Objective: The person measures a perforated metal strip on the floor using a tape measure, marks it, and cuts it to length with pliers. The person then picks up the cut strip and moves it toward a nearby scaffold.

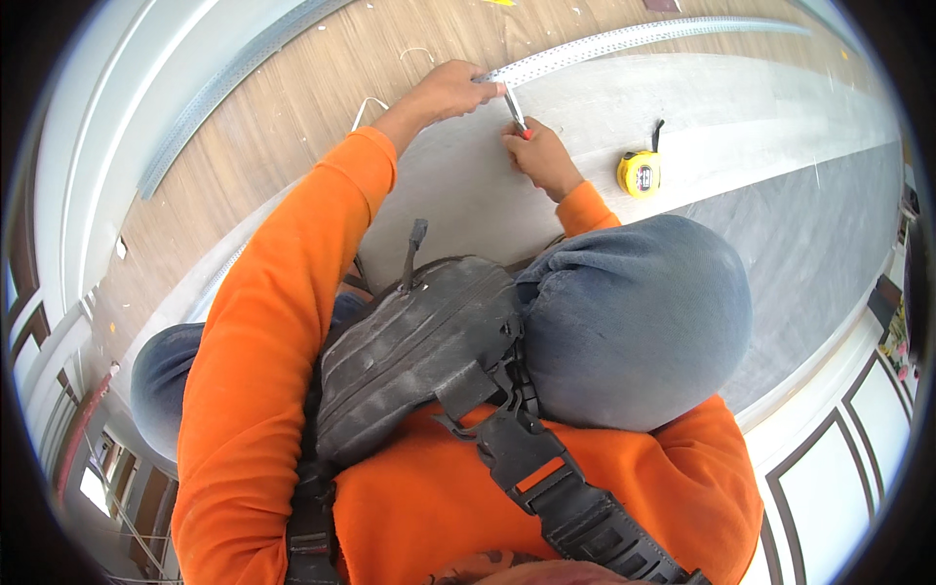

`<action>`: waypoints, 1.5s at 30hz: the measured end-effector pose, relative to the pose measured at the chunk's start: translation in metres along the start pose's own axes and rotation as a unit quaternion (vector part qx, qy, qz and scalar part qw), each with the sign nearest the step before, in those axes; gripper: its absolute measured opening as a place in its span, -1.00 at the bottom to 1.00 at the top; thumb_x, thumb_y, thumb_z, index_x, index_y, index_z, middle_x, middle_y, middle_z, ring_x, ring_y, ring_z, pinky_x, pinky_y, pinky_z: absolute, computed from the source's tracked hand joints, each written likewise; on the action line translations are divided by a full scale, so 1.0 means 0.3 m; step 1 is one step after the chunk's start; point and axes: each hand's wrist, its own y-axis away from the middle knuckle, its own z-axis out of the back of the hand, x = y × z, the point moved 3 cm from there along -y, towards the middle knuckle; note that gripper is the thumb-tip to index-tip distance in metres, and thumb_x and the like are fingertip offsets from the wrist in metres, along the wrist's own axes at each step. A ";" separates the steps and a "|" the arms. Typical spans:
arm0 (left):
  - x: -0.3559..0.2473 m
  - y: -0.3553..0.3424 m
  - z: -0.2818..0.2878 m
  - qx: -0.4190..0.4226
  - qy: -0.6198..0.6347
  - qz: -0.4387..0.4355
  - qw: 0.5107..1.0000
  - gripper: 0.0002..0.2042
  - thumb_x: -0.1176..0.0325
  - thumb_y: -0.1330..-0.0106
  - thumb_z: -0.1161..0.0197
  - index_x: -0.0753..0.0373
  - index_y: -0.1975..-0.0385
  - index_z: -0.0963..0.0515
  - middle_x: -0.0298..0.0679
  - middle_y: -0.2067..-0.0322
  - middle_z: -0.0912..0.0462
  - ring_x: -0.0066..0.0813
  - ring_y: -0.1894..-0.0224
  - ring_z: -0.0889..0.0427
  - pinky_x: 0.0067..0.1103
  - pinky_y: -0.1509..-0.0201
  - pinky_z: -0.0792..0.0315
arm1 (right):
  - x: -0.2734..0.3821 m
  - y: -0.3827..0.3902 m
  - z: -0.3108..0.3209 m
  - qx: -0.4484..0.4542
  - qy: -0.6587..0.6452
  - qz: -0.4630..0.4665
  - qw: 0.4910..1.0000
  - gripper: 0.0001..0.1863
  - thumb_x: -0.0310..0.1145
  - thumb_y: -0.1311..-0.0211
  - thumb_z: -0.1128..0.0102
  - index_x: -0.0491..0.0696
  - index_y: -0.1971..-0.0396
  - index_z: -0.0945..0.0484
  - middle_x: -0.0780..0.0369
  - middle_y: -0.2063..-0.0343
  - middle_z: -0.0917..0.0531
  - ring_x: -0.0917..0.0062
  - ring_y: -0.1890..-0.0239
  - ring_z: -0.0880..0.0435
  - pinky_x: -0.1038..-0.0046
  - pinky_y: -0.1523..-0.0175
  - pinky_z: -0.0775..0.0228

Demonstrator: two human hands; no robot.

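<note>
A long, light-coloured perforated metal strip (624, 41) lies across the far part of the work area. My left hand (450, 95) is closed around its left end. In my right hand (542, 158) is a pair of red-handled snips (517, 113), gripped by the handles. Their metal jaws point away from me and meet the strip's near edge, right beside my left fingertips. Whether the jaws are open or closed around the metal is too small to tell. A yellow tape measure (639, 174) with a black strap rests on the grey board (448, 190), to the right of my right hand.
Another perforated metal strip (219, 102) lies at the far left on the wood-patterned floor (283, 117). Small scraps are scattered there, with a white loop (366, 109) near my left wrist. A black bag (419, 341) hangs at my front, and my bent knee (643, 312) rises on the right.
</note>
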 end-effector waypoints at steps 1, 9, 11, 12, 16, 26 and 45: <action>0.009 -0.008 0.000 0.004 -0.006 -0.001 1.000 -0.56 0.03 -0.50 -0.14 0.34 0.09 -0.70 -0.23 0.28 -0.72 -0.46 0.32 -0.63 -0.49 0.24 -0.53 | -0.010 0.008 0.005 0.036 -0.054 -0.014 0.998 -0.68 -0.21 -0.30 -0.15 -0.13 0.12 -0.63 -0.02 0.30 -0.74 0.05 0.23 -0.72 0.21 0.06 -0.53; 0.029 0.002 0.020 0.002 0.061 -0.019 0.998 -0.61 0.08 -0.49 -0.14 0.27 -0.03 -0.68 -0.24 0.30 -0.73 -0.46 0.29 -0.62 -0.47 0.18 -0.50 | 0.011 0.033 0.094 -0.077 -0.133 0.031 0.988 -0.74 -0.31 -0.29 -0.25 -0.12 0.10 -0.63 0.26 0.41 -0.62 0.60 0.32 -0.57 0.51 0.17 -0.42; -0.013 0.027 0.031 -0.003 0.064 -0.030 0.998 -0.63 0.12 -0.47 -0.20 0.26 -0.05 -0.67 -0.25 0.31 -0.73 -0.47 0.28 -0.63 -0.48 0.18 -0.50 | 0.040 0.037 0.101 -0.101 -0.201 0.041 0.973 -0.75 -0.30 -0.31 -0.27 -0.10 0.09 -0.63 0.29 0.41 -0.60 0.64 0.32 -0.55 0.53 0.18 -0.41; -0.032 0.033 0.038 -0.009 0.053 -0.033 0.998 -0.62 0.15 -0.45 -0.23 0.28 -0.08 -0.65 -0.25 0.29 -0.74 -0.47 0.27 -0.66 -0.50 0.19 -0.52 | 0.054 0.037 0.105 -0.114 -0.205 0.057 0.970 -0.75 -0.30 -0.32 -0.28 -0.10 0.09 -0.63 0.30 0.41 -0.60 0.64 0.33 -0.54 0.53 0.18 -0.41; -0.042 0.021 0.046 -0.013 0.083 -0.006 0.996 -0.62 0.20 -0.41 -0.30 0.29 -0.12 -0.63 -0.26 0.30 -0.74 -0.48 0.29 -0.68 -0.52 0.21 -0.54 | 0.053 0.028 0.112 -0.127 -0.157 0.048 0.978 -0.74 -0.30 -0.32 -0.28 -0.09 0.07 -0.63 0.29 0.40 -0.61 0.62 0.35 -0.53 0.52 0.21 -0.40; -0.031 0.032 0.051 0.032 0.024 -0.025 0.999 -0.52 0.14 -0.33 -0.39 0.37 -0.11 -0.62 -0.16 0.25 -0.75 -0.38 0.19 -0.72 -0.44 0.16 -0.59 | 0.041 0.062 0.108 -0.033 -0.124 0.019 0.992 -0.69 -0.41 -0.19 -0.14 -0.11 0.07 -0.62 0.22 0.44 -0.63 0.55 0.40 -0.55 0.49 0.29 -0.40; -0.060 0.050 0.015 -0.075 -0.154 -0.077 0.982 -0.47 0.13 -0.19 -0.50 0.38 -0.05 -0.61 0.09 0.10 -0.73 -0.02 0.01 -0.71 -0.31 -0.14 -0.54 | 0.066 0.084 0.065 0.035 -0.029 -0.017 0.999 -0.75 -0.29 -0.29 -0.08 -0.13 0.22 -0.63 0.20 0.53 -0.66 0.47 0.51 -0.65 0.40 0.35 -0.49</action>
